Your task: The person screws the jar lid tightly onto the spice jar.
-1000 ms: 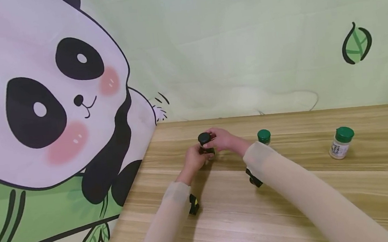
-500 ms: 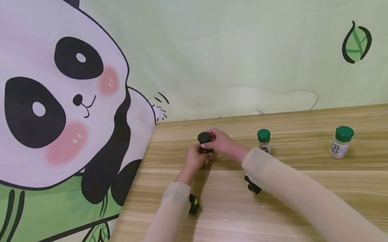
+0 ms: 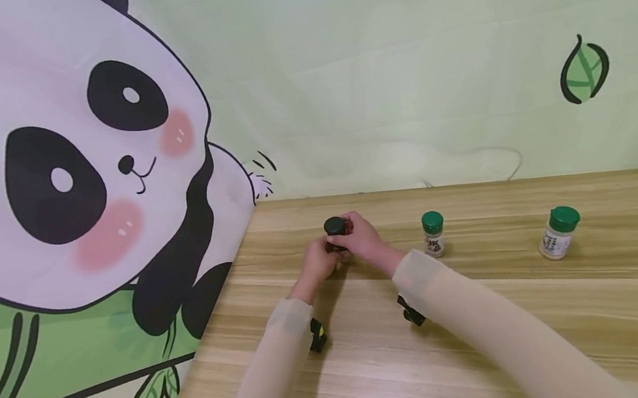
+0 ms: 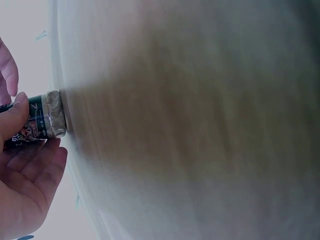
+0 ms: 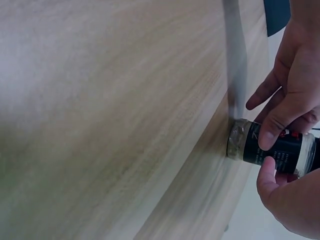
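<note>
A seasoning jar with a black cap stands upright between both hands near the back of the table. My left hand grips its lower body, thumb across the dark label. At the cap end, my right hand holds the jar with thumb and fingers. The left wrist view shows the clear base of the seasoning jar right at the wooden surface. In the right wrist view, light contents show through the bottom of the seasoning jar, and the right thumb lies along its label. Fingers hide part of the jar.
Two green-capped seasoning jars stand to the right: a nearer jar and a farther jar. Behind the wooden table hangs a green backdrop, with a panda print at left. Dark wrist devices sit under both sleeves.
My right wrist and forearm have swung slightly left and toward me, uncovering the nearer green-capped jar. The left hand and the black-capped jar stay nearly in place.
</note>
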The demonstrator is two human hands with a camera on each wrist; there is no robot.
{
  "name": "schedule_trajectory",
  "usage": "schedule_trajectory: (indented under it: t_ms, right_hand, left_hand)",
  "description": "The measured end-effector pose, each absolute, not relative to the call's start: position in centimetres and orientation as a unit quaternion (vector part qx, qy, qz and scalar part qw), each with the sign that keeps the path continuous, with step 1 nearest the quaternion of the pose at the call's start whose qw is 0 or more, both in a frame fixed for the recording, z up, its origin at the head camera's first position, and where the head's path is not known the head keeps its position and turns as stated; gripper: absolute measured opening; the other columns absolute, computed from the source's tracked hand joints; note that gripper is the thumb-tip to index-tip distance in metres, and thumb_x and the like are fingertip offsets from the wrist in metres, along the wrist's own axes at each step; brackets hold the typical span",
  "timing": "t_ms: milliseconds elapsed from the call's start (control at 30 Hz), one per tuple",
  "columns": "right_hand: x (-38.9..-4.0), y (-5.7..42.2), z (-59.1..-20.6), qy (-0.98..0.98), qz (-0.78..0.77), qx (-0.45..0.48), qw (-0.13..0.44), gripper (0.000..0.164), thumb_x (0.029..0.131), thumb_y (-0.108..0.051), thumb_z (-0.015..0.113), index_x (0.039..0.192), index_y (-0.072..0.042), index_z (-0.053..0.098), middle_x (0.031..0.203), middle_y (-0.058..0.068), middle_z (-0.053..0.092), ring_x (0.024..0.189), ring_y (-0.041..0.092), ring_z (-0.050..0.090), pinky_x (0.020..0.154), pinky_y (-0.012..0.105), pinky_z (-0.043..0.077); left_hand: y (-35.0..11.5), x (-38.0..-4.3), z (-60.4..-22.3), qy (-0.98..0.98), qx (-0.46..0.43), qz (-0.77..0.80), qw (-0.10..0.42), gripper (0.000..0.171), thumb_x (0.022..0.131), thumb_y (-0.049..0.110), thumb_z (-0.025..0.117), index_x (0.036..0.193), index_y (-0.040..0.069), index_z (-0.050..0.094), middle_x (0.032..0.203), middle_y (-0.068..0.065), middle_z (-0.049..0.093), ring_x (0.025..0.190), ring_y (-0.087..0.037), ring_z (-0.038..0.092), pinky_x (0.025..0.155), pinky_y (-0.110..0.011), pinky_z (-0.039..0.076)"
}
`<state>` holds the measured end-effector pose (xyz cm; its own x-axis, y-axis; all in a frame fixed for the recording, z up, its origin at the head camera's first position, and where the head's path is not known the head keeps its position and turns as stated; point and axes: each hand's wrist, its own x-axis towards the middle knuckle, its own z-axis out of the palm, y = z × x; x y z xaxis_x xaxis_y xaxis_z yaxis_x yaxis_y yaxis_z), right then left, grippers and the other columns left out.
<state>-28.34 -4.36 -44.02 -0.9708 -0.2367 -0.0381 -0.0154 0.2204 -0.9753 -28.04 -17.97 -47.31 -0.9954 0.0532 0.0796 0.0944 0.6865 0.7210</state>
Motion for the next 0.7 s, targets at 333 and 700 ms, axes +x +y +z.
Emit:
schedule_trajectory:
  t_ms: [333,700]
  right_hand:
    - [-28.0,-5.1,-44.5,0.77,-0.631,-0.067,0.067,0.05,0.096,-0.012,0.072,0.135,0.004,0.046,0.136,0.027,0.057,0.131,0.037,0.055,0.113,0.048,0.047]
    - [-28.8,-4.3,-44.3,0.786,-0.601,-0.108,0.103,0.069,0.093,-0.01,0.074,0.148,0.005,0.036,0.148,0.031,0.05,0.139,0.042,0.05,0.118,0.051,0.041]
  left_hand:
    - [-18.1,-27.8,-47.2,-0.92,-0.04,-0.388,0.033,0.023,0.086,-0.002,0.073,0.107,-0.01,0.072,0.11,-0.027,0.075,0.103,-0.036,0.072,0.089,-0.041,0.058]
    - [-18.0,-28.0,-47.1,-0.928,-0.027,-0.371,0.032,0.019,0.086,0.004,0.078,0.101,-0.006,0.073,0.101,-0.022,0.077,0.085,-0.024,0.066,0.077,-0.032,0.055]
